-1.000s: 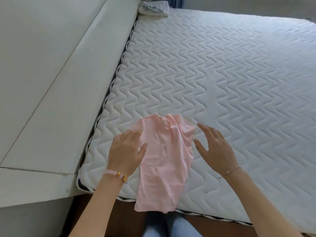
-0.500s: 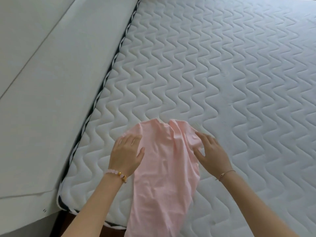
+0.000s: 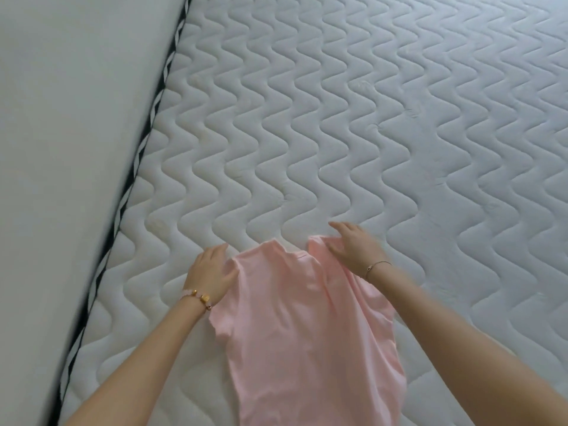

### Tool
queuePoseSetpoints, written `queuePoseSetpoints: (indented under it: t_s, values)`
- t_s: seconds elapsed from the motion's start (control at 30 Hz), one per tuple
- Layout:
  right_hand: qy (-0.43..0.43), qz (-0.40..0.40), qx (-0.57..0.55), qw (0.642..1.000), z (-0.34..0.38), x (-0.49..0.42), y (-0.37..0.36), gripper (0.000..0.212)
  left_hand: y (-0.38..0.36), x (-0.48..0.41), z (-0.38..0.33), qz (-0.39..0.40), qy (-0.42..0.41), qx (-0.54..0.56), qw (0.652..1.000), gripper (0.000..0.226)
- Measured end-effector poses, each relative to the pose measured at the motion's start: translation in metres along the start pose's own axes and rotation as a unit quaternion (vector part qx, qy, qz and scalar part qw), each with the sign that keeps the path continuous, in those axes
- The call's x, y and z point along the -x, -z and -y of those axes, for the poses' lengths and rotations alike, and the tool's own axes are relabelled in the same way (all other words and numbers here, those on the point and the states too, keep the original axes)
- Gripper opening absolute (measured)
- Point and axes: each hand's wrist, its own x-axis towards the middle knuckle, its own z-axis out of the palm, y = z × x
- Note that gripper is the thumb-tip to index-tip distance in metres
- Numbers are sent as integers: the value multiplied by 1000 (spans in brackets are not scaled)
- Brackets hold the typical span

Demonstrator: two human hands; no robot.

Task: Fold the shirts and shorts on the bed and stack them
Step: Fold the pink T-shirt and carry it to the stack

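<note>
A pale pink shirt (image 3: 295,327) lies lengthwise on the white quilted mattress (image 3: 338,133), its far end split into two flaps and its near end running off the bottom of the view. My left hand (image 3: 212,272) lies flat on the shirt's far left corner with straight fingers. My right hand (image 3: 353,245) rests on the far right flap, fingers spread and pointing left across the cloth. Neither hand plainly grips the fabric.
A white padded bed surround (image 3: 61,149) runs along the left, separated from the mattress by a black-and-white striped edge band (image 3: 135,167). The mattress spreads far beyond and to the right of the shirt.
The shirt and both hands have slid farther onto the mattress, away from its near edge. My right hand moved from beside the shirt onto its far right flap. The grey cloth at the far corner left the view.
</note>
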Motion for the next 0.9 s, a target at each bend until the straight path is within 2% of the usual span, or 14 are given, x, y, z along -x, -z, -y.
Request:
queuePoseSetpoints:
  t_s: [0.13,0.27,0.37,0.47,0.57,0.63,0.7,0.8,0.9]
  values:
    - [-7,18,22,1000,-1,-12,-7,41,2,-14,4,19,47,62,997,64]
    - [-26,45,21,998,1,-19,-6,30,-1,-17,3,49,63,80,994,50]
    - [-59,59,-26,996,2,-22,-8,25,-3,-18,1,75,78,143,984,46]
    - [-80,57,-85,991,-3,-25,-10,17,-5,-18,-3,70,71,183,978,32]
    - [-68,49,-120,989,-8,-25,-9,15,-6,-17,-6,26,48,211,976,20]
    - [-49,21,-132,990,-14,-26,-5,17,-3,-19,-4,-8,37,217,975,18]
    - [-48,-45,-152,986,-24,-29,4,13,3,-24,2,-41,39,225,973,21]
    - [-84,-143,-204,965,-47,-37,23,9,15,-39,11,-95,53,232,967,23]
    - [-122,-175,-216,953,-67,-50,36,8,26,-67,9,-123,46,208,969,21]
